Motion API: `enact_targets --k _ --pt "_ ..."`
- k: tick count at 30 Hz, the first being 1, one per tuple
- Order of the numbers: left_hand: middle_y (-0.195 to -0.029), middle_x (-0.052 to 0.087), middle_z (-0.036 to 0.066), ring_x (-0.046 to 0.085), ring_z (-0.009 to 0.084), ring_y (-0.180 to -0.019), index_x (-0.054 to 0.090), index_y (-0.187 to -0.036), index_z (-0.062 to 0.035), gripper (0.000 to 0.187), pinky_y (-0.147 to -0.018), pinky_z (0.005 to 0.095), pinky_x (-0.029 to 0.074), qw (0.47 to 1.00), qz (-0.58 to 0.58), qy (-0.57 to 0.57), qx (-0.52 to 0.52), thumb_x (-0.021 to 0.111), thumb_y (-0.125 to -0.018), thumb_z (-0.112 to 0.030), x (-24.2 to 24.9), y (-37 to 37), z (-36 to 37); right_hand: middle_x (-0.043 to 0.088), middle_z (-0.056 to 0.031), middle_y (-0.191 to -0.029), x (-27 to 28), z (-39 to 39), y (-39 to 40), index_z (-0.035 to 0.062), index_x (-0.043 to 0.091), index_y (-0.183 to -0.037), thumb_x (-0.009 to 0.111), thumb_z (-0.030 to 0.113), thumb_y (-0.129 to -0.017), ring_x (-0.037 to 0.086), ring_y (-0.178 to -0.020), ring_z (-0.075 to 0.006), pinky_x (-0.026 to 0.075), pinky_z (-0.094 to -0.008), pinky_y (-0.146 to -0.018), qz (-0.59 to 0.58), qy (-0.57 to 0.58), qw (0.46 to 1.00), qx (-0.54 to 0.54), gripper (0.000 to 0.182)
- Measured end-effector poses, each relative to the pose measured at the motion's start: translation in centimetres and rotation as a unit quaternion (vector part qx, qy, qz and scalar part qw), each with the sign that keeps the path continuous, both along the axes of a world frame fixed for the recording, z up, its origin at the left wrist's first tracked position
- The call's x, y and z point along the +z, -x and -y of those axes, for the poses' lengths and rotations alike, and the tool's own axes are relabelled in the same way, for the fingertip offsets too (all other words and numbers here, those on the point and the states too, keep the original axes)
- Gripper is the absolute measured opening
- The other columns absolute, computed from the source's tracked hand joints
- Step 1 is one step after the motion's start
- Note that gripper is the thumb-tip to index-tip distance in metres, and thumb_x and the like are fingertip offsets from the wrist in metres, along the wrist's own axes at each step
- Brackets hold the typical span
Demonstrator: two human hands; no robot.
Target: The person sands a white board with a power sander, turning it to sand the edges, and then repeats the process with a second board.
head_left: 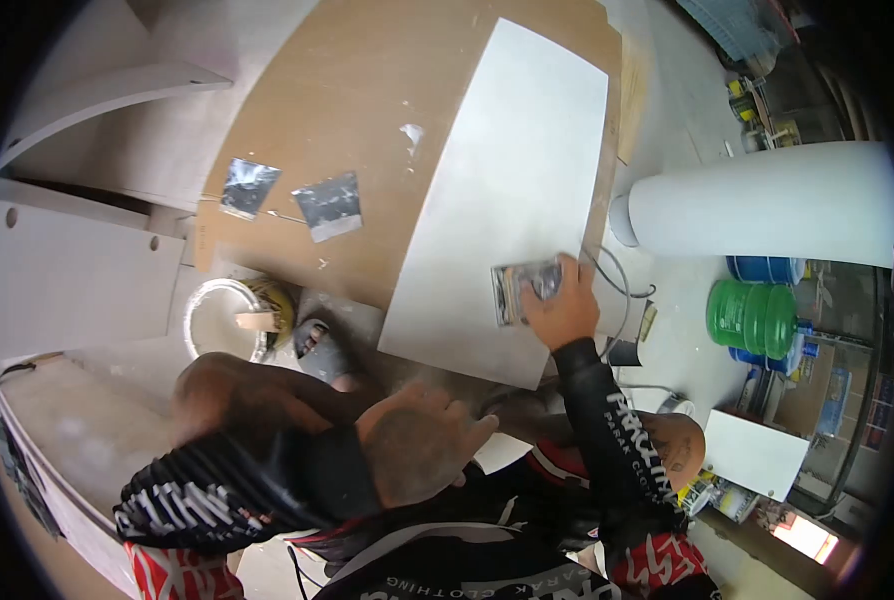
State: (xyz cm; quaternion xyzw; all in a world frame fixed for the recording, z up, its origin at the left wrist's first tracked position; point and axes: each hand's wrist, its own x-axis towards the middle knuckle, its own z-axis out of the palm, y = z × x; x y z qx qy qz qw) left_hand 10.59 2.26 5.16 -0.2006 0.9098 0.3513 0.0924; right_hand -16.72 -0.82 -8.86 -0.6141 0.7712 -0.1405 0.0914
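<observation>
A long white board [517, 150] lies on a brown sheet [367, 90]. My right hand [564, 308] is wrapped round a small dusty power sander [527, 290], which rests on the lower part of the board with a cord trailing off to the right. My left hand [422, 440] hovers near my lap, in front of the board's near edge, away from the sander. Its fingers are loosely apart and nothing shows in them.
Two dark, white-smeared squares [329, 206] lie on the brown sheet. A white-rimmed bucket [199, 318] stands at the left near my foot [325, 352]. White panels [67, 280] are at far left. A white cylinder [767, 205] and green water bottle [752, 317] are at right.
</observation>
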Motion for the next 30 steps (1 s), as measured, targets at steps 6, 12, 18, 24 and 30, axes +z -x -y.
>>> enact_targets --k 6,12,18,24,30 --pt "-0.102 0.069 0.013 0.066 0.0268 -0.096 0.059 -0.137 -0.0052 0.071 -0.085 0.0385 0.052 0.997 -0.001 0.053 0.063 0.081 -0.078 -0.038 0.8 -0.2 2.0 0.059 -0.0204 -0.119 0.0 8.5 2.4 0.0147 0.058 -0.128 0.075 0.041 -0.080 0.066 -0.099 -0.0426 0.055 -0.0516 -0.084 -0.025 -0.006 0.998 -0.065 0.057" --pt "-0.104 0.068 0.011 0.063 0.0233 -0.097 0.059 -0.138 -0.0034 0.074 -0.089 0.0356 0.049 0.995 0.000 0.059 0.079 0.083 -0.075 -0.035 1.1 0.0 3.4 0.060 -0.0193 -0.124 -0.6 16.7 4.4 0.0176 0.059 -0.129 0.071 0.049 -0.080 0.066 -0.108 -0.0407 0.054 -0.0489 -0.092 -0.058 -0.007 0.992 -0.112 0.059" --pt "-0.109 0.066 0.013 0.062 0.0250 -0.100 0.058 -0.138 -0.0041 0.075 -0.093 0.0379 0.048 0.996 -0.012 0.023 0.089 0.082 -0.075 -0.037 1.6 -0.3 4.7 0.062 -0.0179 -0.129 0.2 23.8 4.6 0.0192 0.058 -0.136 0.069 0.053 -0.078 0.064 -0.117 -0.0379 0.052 -0.0465 -0.099 -0.074 -0.039 0.987 -0.137 0.067" --pt "-0.110 0.065 0.015 0.062 0.0278 -0.103 0.057 -0.139 -0.0050 0.074 -0.098 0.0420 0.048 0.995 0.016 0.020 0.098 0.082 -0.077 -0.037 1.5 -0.6 5.3 0.063 -0.0183 -0.135 -0.5 30.3 6.1 0.0182 0.055 -0.143 0.067 0.056 -0.077 0.062 -0.124 -0.0362 0.049 -0.0444 -0.105 -0.092 -0.045 0.983 -0.149 0.078" --pt "-0.106 0.065 0.015 0.062 0.0288 -0.103 0.058 -0.138 -0.0044 0.072 -0.097 0.0440 0.049 0.995 0.016 0.024 0.100 0.081 -0.079 -0.037 1.2 -0.9 5.5 0.060 -0.0201 -0.138 -0.9 33.4 7.1 0.0184 0.055 -0.145 0.067 0.057 -0.076 0.062 -0.125 -0.0362 0.047 -0.0433 -0.107 -0.081 -0.031 0.981 -0.174 0.080"
